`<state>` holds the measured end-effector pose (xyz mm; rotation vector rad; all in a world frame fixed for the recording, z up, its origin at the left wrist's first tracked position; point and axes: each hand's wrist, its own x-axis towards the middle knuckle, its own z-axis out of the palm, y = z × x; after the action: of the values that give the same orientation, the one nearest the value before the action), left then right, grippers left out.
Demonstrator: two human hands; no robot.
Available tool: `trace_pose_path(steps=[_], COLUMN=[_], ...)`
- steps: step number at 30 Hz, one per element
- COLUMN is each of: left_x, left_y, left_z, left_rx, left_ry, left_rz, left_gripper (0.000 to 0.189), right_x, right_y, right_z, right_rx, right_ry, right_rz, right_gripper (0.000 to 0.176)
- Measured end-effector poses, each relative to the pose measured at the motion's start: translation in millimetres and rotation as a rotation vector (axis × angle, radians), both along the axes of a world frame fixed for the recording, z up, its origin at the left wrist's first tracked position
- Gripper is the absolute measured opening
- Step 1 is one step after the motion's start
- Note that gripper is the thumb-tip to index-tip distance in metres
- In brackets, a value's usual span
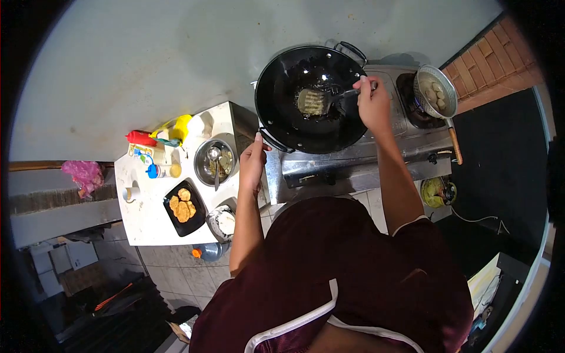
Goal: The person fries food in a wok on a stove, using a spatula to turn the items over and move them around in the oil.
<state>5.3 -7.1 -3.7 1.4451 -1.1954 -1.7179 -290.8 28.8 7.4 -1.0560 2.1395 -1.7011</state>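
My right hand (pixel 374 105) is closed round the handle of a dark slotted spatula (pixel 340 99), which reaches down into the black wok (pixel 285 73). A pale yellowish piece of food (pixel 312 102) shows at the spatula's head, in the shiny oil at the wok's bottom. My left hand (pixel 253 160) grips the wok's near-left side handle (pixel 275 141), thumb up along it. The wok sits tilted in view on the steel gas stove (pixel 385 141).
At right, a pot (pixel 450 97) with round pale pieces in liquid stands on another burner, its wooden handle pointing toward me. The white table (pixel 144 220) at left bears a black plate (pixel 169 215) of fried pieces, a steel bowl (pixel 200 167) with a ladle, and bottles.
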Motion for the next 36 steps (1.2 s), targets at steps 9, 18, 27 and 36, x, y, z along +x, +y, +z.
trace_pose_path(steps=[9, 18, 27, 36], left_x=[-3, -6, -6, -3], left_y=[1, 2, 1, 1], left_z=[3, 3, 6, 1], left_rx=[-0.031, -0.079, -0.066, -0.095], left_ry=[0.003, -0.054, -0.084, -0.06], left_rz=[-0.009, -0.028, -0.03, -0.048], left_gripper=[0.043, 0.038, 0.036, 0.034], right_x=[-1, -3, -3, -4], right_y=[1, 0, 0, -2], right_z=[17, 18, 17, 12], right_rx=[0.058, 0.058, 0.018, 0.02], right_ry=[0.064, 0.075, 0.079, 0.046], right_rz=[-0.001, 0.003, 0.026, 0.046], right_gripper=[0.026, 0.027, 0.026, 0.025])
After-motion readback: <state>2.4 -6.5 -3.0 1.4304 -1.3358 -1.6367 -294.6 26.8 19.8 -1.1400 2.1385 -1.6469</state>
